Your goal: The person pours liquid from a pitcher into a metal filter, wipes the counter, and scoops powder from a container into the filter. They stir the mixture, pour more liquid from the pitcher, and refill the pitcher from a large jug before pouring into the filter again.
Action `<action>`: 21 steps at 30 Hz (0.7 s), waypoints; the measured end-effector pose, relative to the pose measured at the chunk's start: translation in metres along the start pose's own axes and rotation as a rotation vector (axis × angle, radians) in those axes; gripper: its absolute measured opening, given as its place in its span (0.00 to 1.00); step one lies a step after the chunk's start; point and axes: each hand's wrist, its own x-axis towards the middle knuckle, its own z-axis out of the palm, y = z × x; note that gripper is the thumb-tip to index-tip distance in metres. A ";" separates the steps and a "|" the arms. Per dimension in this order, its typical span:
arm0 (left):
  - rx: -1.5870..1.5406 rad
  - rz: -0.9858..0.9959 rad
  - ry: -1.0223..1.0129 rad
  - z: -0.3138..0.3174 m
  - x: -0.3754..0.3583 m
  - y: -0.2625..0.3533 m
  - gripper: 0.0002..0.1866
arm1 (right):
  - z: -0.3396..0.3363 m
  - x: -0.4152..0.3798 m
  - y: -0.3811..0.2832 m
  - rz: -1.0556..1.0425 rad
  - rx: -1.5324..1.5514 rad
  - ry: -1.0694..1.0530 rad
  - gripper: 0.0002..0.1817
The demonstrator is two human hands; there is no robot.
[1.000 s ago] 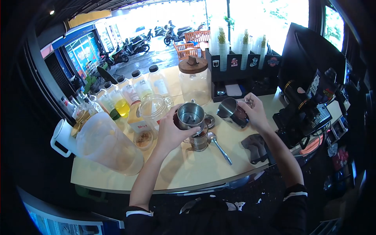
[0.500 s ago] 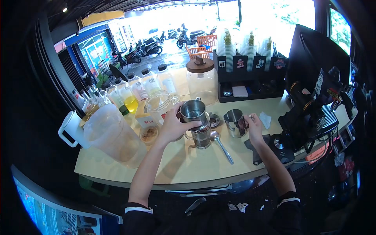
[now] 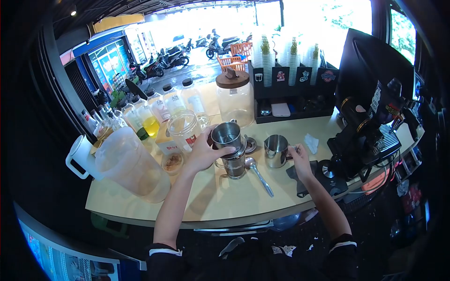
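Note:
My left hand [image 3: 204,151] is wrapped round a metal coffee dripper [image 3: 227,135], thumb on its near side. The dripper sits on top of a glass mug [image 3: 234,166] that stands on the counter. My right hand [image 3: 300,160] grips the handle of a steel milk pitcher [image 3: 276,151], which is upright at counter level. A metal spoon [image 3: 260,177] lies between mug and pitcher. Behind the mug is a small round metal lid [image 3: 251,144]. Left of my left hand are an open glass jar [image 3: 183,127] and a small bowl of brown powder [image 3: 173,162].
A large cloudy plastic pitcher [image 3: 133,171] and a white jug [image 3: 80,157] stand at the left. Bottles [image 3: 171,100] line the back, beside a wooden-lidded jar [image 3: 233,100]. A black cup rack [image 3: 293,100] stands behind. A black coffee machine [image 3: 365,126] fills the right end.
The view has shifted slightly. The milk pitcher, which looked a little tilted, is now more upright, with my right hand still on its handle. My left hand stays on the dripper.

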 end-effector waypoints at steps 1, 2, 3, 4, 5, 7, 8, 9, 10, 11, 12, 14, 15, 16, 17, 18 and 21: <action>-0.002 0.000 -0.003 0.001 0.001 -0.002 0.43 | -0.001 -0.001 -0.001 0.032 0.003 -0.023 0.08; 0.022 -0.006 0.002 0.001 0.001 -0.004 0.44 | -0.003 -0.002 0.000 0.033 0.001 -0.019 0.08; 0.047 -0.011 0.008 0.002 0.001 -0.002 0.44 | -0.003 -0.002 0.003 0.009 -0.010 -0.015 0.08; 0.045 -0.009 0.006 0.003 0.001 0.000 0.44 | -0.004 -0.002 0.006 -0.015 -0.021 -0.011 0.09; 0.033 -0.028 -0.004 0.004 0.000 0.003 0.44 | -0.006 -0.002 0.008 -0.016 -0.023 -0.009 0.09; 0.020 -0.045 -0.017 0.005 -0.001 0.006 0.44 | -0.008 -0.002 0.008 -0.002 -0.090 -0.045 0.09; 0.024 -0.035 -0.024 0.004 -0.001 0.005 0.44 | -0.009 -0.003 0.008 -0.003 -0.091 -0.042 0.09; 0.029 -0.024 -0.031 0.003 -0.001 0.004 0.44 | -0.008 -0.005 0.003 -0.003 -0.102 -0.052 0.09; 0.029 -0.022 -0.032 0.003 -0.001 0.004 0.44 | -0.007 -0.007 -0.001 -0.004 -0.113 -0.063 0.08; 0.033 -0.016 -0.038 0.003 -0.001 0.003 0.44 | -0.006 -0.009 -0.006 -0.006 -0.112 -0.063 0.08; 0.038 -0.012 -0.043 0.002 -0.002 0.003 0.44 | -0.003 -0.011 -0.013 -0.005 -0.112 -0.052 0.08; 0.047 -0.001 -0.050 0.001 -0.001 0.002 0.44 | -0.002 -0.012 -0.015 -0.005 -0.112 -0.040 0.09; 0.056 0.009 -0.058 0.001 0.000 0.001 0.45 | -0.004 -0.010 -0.011 -0.051 -0.192 -0.010 0.12; 0.055 0.011 -0.061 0.001 0.000 0.001 0.45 | -0.004 -0.008 -0.007 -0.097 -0.272 0.021 0.15; 0.087 0.015 -0.066 -0.001 0.000 0.001 0.46 | -0.005 -0.005 -0.003 -0.096 -0.273 0.025 0.15; 0.119 0.019 -0.073 -0.001 0.000 0.001 0.46 | -0.001 -0.003 -0.005 -0.104 -0.290 0.008 0.18; 0.229 0.031 -0.085 -0.001 -0.002 0.002 0.48 | 0.012 -0.007 -0.035 -0.138 -0.410 0.005 0.21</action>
